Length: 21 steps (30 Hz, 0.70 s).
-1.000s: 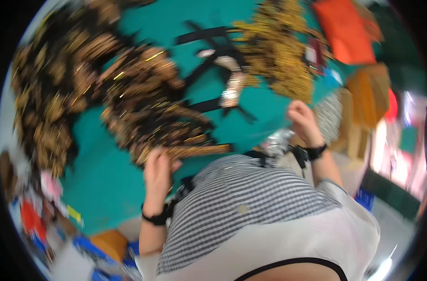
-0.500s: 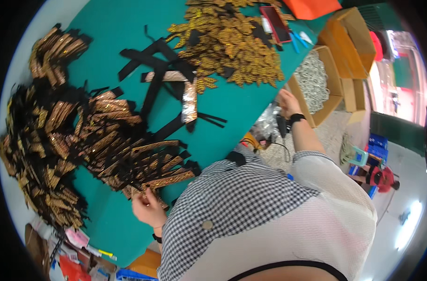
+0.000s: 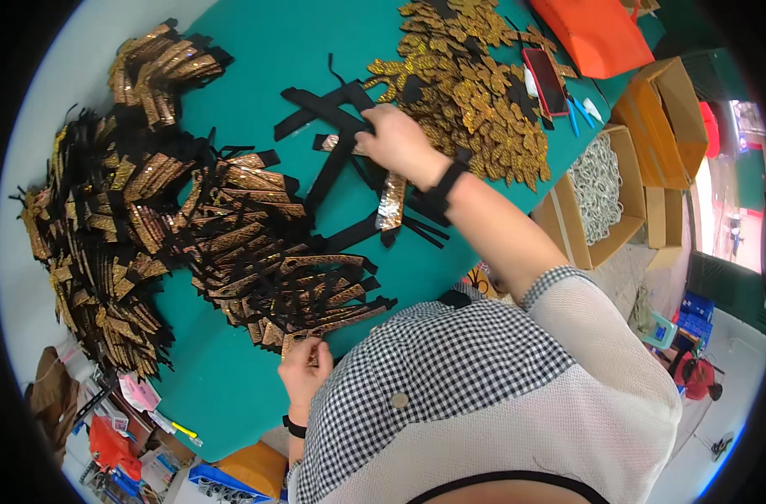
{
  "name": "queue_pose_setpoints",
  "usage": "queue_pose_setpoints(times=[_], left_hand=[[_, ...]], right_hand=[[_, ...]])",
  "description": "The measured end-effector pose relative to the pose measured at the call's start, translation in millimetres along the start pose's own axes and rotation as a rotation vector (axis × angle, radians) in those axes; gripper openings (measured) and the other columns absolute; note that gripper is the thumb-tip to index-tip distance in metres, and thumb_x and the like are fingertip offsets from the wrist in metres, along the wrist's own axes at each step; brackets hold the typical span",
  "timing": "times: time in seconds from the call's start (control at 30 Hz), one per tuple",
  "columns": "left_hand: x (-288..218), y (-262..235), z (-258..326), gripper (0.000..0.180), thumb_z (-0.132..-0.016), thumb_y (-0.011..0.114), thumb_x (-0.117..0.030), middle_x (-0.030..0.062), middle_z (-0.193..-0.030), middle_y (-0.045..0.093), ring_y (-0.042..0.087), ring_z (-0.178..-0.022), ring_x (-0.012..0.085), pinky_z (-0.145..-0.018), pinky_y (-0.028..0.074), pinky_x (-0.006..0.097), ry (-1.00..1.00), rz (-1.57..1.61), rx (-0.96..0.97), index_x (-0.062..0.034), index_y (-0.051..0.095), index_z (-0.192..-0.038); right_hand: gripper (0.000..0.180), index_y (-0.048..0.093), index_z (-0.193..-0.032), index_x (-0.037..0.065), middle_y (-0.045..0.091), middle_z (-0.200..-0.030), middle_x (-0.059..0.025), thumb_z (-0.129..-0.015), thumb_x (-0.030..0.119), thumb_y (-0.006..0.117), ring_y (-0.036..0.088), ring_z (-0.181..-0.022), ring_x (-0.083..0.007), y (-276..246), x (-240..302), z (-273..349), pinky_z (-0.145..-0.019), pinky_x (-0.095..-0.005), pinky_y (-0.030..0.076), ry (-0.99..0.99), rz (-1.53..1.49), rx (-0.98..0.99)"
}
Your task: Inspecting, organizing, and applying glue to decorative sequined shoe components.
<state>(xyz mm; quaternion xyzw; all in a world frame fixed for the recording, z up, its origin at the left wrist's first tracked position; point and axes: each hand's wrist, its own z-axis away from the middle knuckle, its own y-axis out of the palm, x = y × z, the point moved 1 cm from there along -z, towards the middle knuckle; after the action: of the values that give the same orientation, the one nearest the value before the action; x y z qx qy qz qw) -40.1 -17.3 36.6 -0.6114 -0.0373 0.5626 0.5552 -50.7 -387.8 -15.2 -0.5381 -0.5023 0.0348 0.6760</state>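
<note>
My right hand (image 3: 400, 144) reaches over the table, its fingers bent closed at a black strap (image 3: 331, 172) in a loose heap of straps. Beside it lies a strip with pale, shiny sequins (image 3: 391, 202), partly under the hand and black bands. Near the table's front edge, my left hand (image 3: 306, 370) is closed with its fingertips on a sequined strip (image 3: 289, 343) at the near end of a long row. That row of black-ended, copper-gold sequined strips (image 3: 249, 239) overlaps away to the left. Both wrists wear black bands.
Gold glittery cut-out pieces (image 3: 475, 101) are piled at the far right, near a phone (image 3: 545, 82), blue-handled tool (image 3: 580, 116) and orange bag (image 3: 597, 38). Cartons stand beyond the green table (image 3: 207, 386), one with metal rings (image 3: 597, 189). More strips (image 3: 106, 252) are heaped at left.
My right hand has swung from beyond the table's right edge, near the carton, to the black straps. My left hand stays at the near end of the strip row. The whole view has shifted.
</note>
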Motion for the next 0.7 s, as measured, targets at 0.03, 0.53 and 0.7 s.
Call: queue_pose_setpoints(times=[0.03, 0.53, 0.7], left_hand=[[-9, -3, 0, 0.017, -0.073, 0.066, -0.012, 0.0120, -0.067, 0.062, 0.062, -0.058, 0.0187, -0.053, 0.050, 0.027, -0.036, 0.010, 0.028, -0.0002, 0.065, -0.084], [-125, -22, -111, 0.058, -0.069, 0.068, -0.010, 0.0172, -0.114, 0.050, 0.048, -0.104, 0.0341, -0.090, 0.040, 0.039, 0.683, -0.007, -0.190, -0.0010, 0.044, -0.122], [-151, 10, -135, 0.047, -0.080, 0.052, 0.002, 0.0212, -0.103, 0.053, 0.058, -0.084, 0.0324, -0.072, 0.049, 0.033, 0.600, 0.445, -0.141, 0.0016, 0.039, -0.125]], right_hand=[[0.032, 0.063, -0.091, 0.001, 0.056, -0.103, -0.0164, -0.075, 0.028, 0.063, 0.054, -0.097, -0.0315, 13, 4, -10, -0.081, -0.0375, 0.046, 0.034, 0.153, 0.077], [0.031, 0.053, -0.079, 0.002, 0.054, -0.065, -0.0006, -0.068, 0.021, 0.074, 0.050, -0.060, -0.0067, -51, 74, 17, -0.054, -0.0230, 0.043, 0.219, -0.529, 0.095], [0.022, 0.052, -0.096, 0.000, 0.059, -0.077, -0.0019, -0.084, 0.016, 0.062, 0.054, -0.066, -0.0055, -94, 118, 63, -0.059, -0.0216, 0.046, 0.200, -1.030, 0.289]])
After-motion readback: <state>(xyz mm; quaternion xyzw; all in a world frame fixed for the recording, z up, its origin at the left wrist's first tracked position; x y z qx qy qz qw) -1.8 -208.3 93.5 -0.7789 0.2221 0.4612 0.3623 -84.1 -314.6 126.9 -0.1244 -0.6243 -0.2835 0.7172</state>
